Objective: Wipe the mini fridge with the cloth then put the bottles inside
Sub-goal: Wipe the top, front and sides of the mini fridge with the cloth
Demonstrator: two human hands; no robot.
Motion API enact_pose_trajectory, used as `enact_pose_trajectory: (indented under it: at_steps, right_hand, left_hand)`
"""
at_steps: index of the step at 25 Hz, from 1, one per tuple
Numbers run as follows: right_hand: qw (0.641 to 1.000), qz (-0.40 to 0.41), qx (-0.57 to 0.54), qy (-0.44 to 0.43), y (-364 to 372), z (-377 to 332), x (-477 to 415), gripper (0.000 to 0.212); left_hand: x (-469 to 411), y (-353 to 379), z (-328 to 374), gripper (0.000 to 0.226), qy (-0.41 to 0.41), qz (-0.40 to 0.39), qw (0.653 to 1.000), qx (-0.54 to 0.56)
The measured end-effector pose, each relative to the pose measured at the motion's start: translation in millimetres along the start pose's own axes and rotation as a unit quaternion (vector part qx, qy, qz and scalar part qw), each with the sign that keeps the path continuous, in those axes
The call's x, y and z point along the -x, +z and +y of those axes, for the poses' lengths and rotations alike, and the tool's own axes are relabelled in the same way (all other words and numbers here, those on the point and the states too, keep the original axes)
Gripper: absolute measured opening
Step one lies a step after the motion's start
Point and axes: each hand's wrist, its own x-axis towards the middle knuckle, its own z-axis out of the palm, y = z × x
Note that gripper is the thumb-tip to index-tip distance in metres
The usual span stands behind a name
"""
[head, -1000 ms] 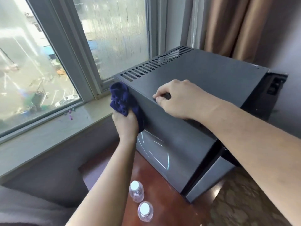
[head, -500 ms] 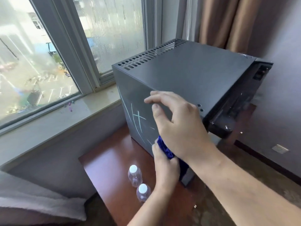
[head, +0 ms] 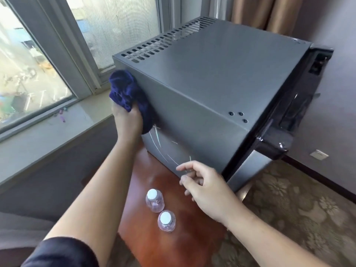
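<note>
Head view shows our left hand (head: 127, 120) gripping the bunched cloth (head: 128, 95), fingers closed around it, pressed against the upper window-side corner of the fridge (head: 212, 78) side panel. Our right hand (head: 204, 185) hovers near the lower edge of that panel, fingers loosely spread and holding nothing. The fridge stands on the table (head: 173, 247), door ajar on the far right. Two bottles (head: 155, 202) stand upright beside each other on the table, just in front of the fridge. Pale streaks (head: 163, 149) mark the lower panel. To wipe well, we judge it best to draw the cloth downward in overlapping passes across those streaks, keep firm flat pressure, and steady the cabinet with the free hand. We keep the forearms clear of the bottles, which look light and easy to tip.
</note>
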Motion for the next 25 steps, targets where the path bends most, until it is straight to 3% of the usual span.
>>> enact_pose_trajectory:
  at_steps: [3, 6, 10, 14, 18, 21, 25]
  right_hand:
    - [0.999, -0.013, -0.013, 0.043, 1, 10, -9, 0.022]
    - [0.993, 0.009, -0.037, 0.114, 2, 26, -23, 0.022]
    - [0.969, 0.015, -0.092, 0.228, 5, 54, -28, 0.019]
    - [0.955, 0.01, -0.1, 0.277, 9, 78, -25, 0.015]
    - [0.954, 0.047, -0.1, 0.278, 11, 84, -22, 0.02]
    - [0.956, 0.112, -0.073, 0.26, 10, 81, -14, 0.026]
    - [0.956, 0.051, -0.103, 0.272, 12, 80, -9, 0.016]
  left_hand:
    - [-47, 0, -18, 0.055, -0.017, 0.027, 0.999, -0.012]
    - [-59, 4, -40, 0.059, -0.096, 0.024, 0.995, -0.014]
    - [-13, 21, -66, 0.053, -0.194, 0.016, 0.981, 0.007]
    - [65, 32, -71, 0.058, -0.262, -0.02, 0.964, 0.027]
    - [176, 30, -36, 0.048, -0.122, -0.134, 0.982, 0.052]
    - [221, 26, -18, 0.071, -0.004, -0.213, 0.974, 0.072]
    - [176, 22, -21, 0.066, 0.035, -0.173, 0.982, 0.071]
